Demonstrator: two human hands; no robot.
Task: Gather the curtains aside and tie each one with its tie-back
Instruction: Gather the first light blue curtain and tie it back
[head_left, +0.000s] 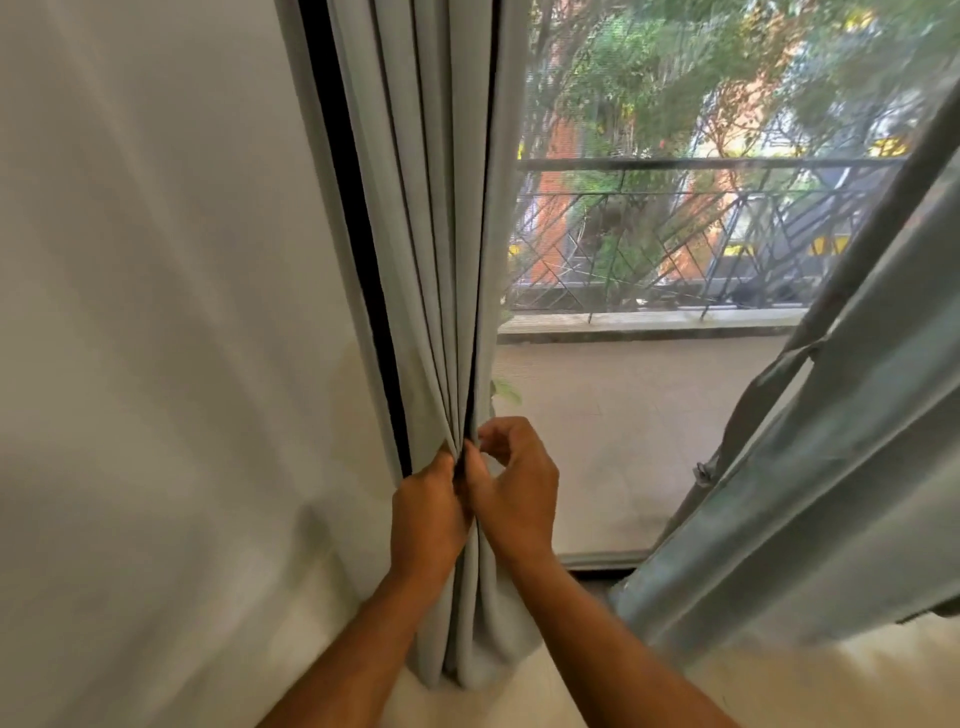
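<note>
Gathering the pleated pale grey fabric curtain (426, 234) at centre frame beside the white wall (156, 312), the left hand (428, 512) clenched its folds while the right hand (511, 486) pinched the edge alongside. No tie-back was visible. A second grey curtain (831, 467) hung lower right. Loosening either grip would likely let the pleats spill open.

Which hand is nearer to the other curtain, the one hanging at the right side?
Right. The right hand sits on the window side of the gathered curtain, toward the right curtain; the left hand lies beyond it.
</note>
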